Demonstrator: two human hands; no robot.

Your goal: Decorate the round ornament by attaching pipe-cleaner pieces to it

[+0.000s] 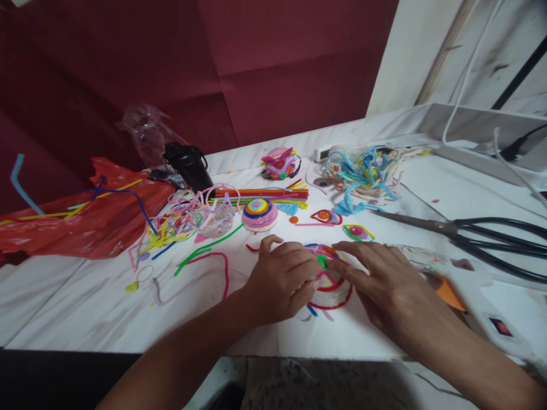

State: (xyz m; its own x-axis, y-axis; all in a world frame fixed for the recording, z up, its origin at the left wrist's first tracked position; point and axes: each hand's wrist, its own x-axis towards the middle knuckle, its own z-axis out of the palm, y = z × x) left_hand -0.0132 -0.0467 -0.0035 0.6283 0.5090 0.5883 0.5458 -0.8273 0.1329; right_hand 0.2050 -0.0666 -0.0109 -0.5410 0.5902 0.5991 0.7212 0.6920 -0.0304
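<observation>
Both hands sit on the coil (329, 282) near the table's (85, 296) front edge. Left hand (282, 279) curls over its left side, right hand (380, 279) flat on its right; grip probably light pinch, hard to tell.

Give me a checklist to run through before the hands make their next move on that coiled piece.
1. Both hands on the piece: ok. Left hand and right hand press on the coiled piece.
2. Piece flat on the table: ok, as far as its uncovered part shows.
3. Loose end secured: cannot tell, fingers hide it.
4. Scissors away from the hands: ok, lying apart to the right.
5. Spare straws at hand: ok, bundled behind the striped dome.
</observation>
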